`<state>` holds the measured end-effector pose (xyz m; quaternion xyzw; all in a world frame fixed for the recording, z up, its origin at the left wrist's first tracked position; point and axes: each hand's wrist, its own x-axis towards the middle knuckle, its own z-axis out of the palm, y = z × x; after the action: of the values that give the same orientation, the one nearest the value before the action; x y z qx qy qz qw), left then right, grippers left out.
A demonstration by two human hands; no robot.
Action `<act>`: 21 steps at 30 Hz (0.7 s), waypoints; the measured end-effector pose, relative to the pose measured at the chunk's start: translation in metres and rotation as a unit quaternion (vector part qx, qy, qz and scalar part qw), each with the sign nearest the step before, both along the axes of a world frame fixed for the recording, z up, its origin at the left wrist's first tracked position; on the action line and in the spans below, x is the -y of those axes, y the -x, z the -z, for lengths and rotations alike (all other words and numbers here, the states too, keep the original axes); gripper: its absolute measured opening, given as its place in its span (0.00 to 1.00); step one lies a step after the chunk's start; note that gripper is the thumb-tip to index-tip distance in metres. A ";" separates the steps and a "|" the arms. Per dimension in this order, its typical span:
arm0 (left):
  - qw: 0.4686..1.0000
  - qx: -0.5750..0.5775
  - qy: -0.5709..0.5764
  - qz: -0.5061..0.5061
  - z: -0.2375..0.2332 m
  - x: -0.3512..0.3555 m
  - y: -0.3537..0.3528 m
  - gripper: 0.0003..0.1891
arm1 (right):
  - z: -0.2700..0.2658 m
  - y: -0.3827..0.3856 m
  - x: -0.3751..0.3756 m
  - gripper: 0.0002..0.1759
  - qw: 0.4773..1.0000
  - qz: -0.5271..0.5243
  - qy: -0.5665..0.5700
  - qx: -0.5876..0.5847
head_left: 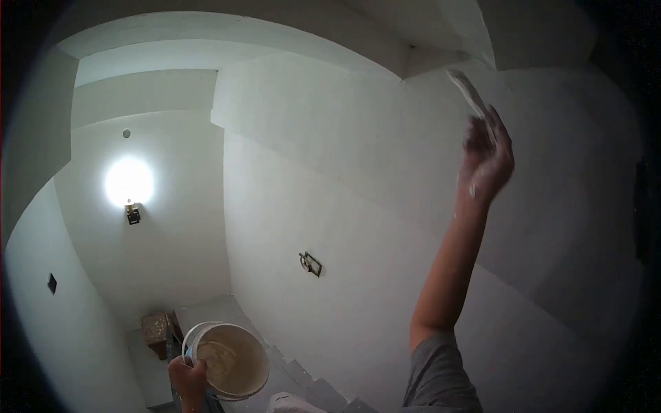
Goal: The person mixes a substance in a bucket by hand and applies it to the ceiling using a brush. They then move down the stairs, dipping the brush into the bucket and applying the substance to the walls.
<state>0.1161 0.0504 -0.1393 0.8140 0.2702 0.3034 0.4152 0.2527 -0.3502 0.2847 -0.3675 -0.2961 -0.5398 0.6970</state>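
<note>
My left hand (187,378) is closed on the near rim of a white bucket (264,358), beside its raised wire handle. The bucket tilts toward me and shows pale, creamy paint (222,359) in the bottom. High on the right, my right hand (487,155) is raised with its fingers closed around a paintbrush (465,89). White paint coats the brush head, which points up and left close to the wall, just below the ceiling beam. White smears mark my right wrist.
A lit wall lamp (131,186) glows on the far wall. On the long white wall (358,206) sits an unlit fixture (310,264). A dark switch plate (52,283) is at left. Below are a brown box (157,330) and descending stair steps (303,378).
</note>
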 end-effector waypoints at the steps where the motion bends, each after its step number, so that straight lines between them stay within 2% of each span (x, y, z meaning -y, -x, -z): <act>1: 1.000 0.001 0.002 0.004 0.004 0.000 -0.001 0.14 | -0.011 -0.007 0.005 0.18 0.999 -0.009 0.031 -0.013; 4: 1.000 -0.002 0.008 0.008 0.008 0.002 -0.004 0.14 | -0.036 -0.028 0.009 0.16 0.998 0.015 0.052 -0.011; 7: 0.999 0.030 0.028 0.020 -0.001 0.009 -0.005 0.10 | -0.042 -0.037 0.001 0.18 0.998 0.042 0.002 0.040; 11: 1.000 0.009 -0.002 0.020 0.003 0.008 -0.005 0.10 | -0.041 -0.044 -0.001 0.21 0.997 0.057 0.015 0.042; 13: 0.995 0.063 -0.072 0.002 0.004 0.014 -0.004 0.11 | -0.041 -0.051 0.000 0.20 0.999 0.027 0.001 0.016; 17: 0.995 0.060 -0.084 -0.020 0.015 0.006 -0.009 0.12 | -0.049 -0.070 0.008 0.20 0.999 0.023 -0.004 0.034; 21: 0.996 0.027 -0.085 -0.007 0.019 0.003 -0.009 0.14 | -0.069 -0.082 0.026 0.20 0.994 -0.090 -0.044 0.031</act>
<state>0.1255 0.0471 -0.1582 0.8358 0.2381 0.3500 0.3496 0.3352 -0.3759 0.3542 -0.2908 -0.3256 -0.4985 0.7489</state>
